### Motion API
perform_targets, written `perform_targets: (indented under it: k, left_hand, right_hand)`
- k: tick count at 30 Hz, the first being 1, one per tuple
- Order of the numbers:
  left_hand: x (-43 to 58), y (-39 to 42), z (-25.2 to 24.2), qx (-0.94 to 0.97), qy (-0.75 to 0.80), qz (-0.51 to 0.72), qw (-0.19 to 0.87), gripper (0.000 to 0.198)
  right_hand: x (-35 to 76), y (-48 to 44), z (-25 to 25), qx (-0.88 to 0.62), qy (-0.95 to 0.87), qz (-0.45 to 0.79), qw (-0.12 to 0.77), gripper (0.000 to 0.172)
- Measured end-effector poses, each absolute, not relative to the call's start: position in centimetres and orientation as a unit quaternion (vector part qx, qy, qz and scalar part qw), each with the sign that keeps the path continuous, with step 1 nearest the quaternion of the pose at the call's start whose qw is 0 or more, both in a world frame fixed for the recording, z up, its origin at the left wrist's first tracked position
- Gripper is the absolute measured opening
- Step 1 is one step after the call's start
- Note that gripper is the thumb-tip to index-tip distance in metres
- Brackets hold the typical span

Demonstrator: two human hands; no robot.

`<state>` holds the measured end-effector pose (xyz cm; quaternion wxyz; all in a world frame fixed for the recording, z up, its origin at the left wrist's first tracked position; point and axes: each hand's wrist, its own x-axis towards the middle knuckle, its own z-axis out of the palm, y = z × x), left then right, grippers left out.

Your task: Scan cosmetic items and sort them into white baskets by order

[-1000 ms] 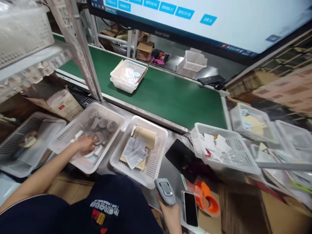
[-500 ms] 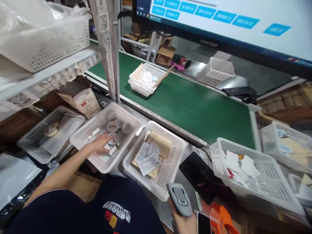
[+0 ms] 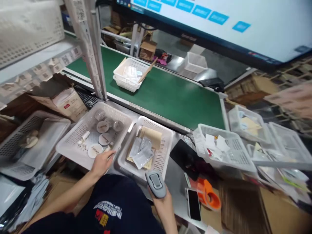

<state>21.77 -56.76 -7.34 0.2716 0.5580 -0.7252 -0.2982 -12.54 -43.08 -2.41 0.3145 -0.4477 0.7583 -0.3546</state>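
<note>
My left hand [image 3: 102,163] is at the near right edge of a white perforated basket [image 3: 69,138], its fingers curled together. Whether they grip the rim or a small item is unclear. Inside that basket lie round lidded tubs, among them a white-lidded tub with lettering [image 3: 95,150], and small white pieces [image 3: 84,137]. A grey handheld barcode scanner [image 3: 156,184] is in my right hand [image 3: 161,200], wrapped around it below. Just beyond the scanner stands a second white basket [image 3: 168,146] with clear plastic bags [image 3: 143,156] on brown cardboard.
A black tablet-like slab [image 3: 182,154], a phone [image 3: 194,204] and an orange tape dispenser [image 3: 211,195] lie to the right. Another basket [image 3: 236,162] holds white papers. Behind runs a green conveyor belt [image 3: 175,97] with stacked trays [image 3: 126,86]. A monitor [image 3: 190,29] hangs above.
My left hand has drawn back from over the tubs to the basket's near right edge, uncovering another white-lidded tub. The scanner stays in my right hand. The view has turned rightward.
</note>
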Motion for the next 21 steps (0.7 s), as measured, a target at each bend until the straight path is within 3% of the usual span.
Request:
perform_targets:
  k: [3,5,7,11,15,18,21]
  left_hand:
    - [21.5,-56.3,-6.3,0.389,-0.792,-0.143,0.448,0.035]
    - [21.4,-57.6,-5.9,0.286,-0.835,-0.081,0.464,0.037]
    - [21.3,-59.6,-6.3,0.247,-0.877,-0.105,0.398,0.036]
    - [19.4,-62.8,-7.7,0.279,-0.897,-0.271,0.208,0.041]
    - [14.4,-62.1,-7.1,0.262,-0.871,-0.369,0.193,0.038]
    - [10.7,-61.6,-5.6,0.254,-0.894,-0.340,0.142,0.036]
    - [11.0,-63.8,-4.4,0.383,-0.890,-0.229,0.098,0.063]
  right_hand:
    - [-11.0,-44.2,0.8,-0.517,0.704,-0.363,0.323,0.031]
    - [-10.5,-44.6,3.1,-0.578,0.662,-0.352,0.322,0.030]
    - [-10.5,-44.7,5.0,-0.622,0.633,-0.323,0.328,0.037]
    - [-11.7,-43.8,7.1,-0.640,0.630,-0.273,0.345,0.039]
    - [-13.8,-42.1,7.4,-0.607,0.624,-0.323,0.371,0.038]
    - [-15.7,-40.3,6.5,-0.567,0.646,-0.350,0.373,0.033]
    - [-17.8,-38.4,3.9,-0.512,0.680,-0.378,0.363,0.037]
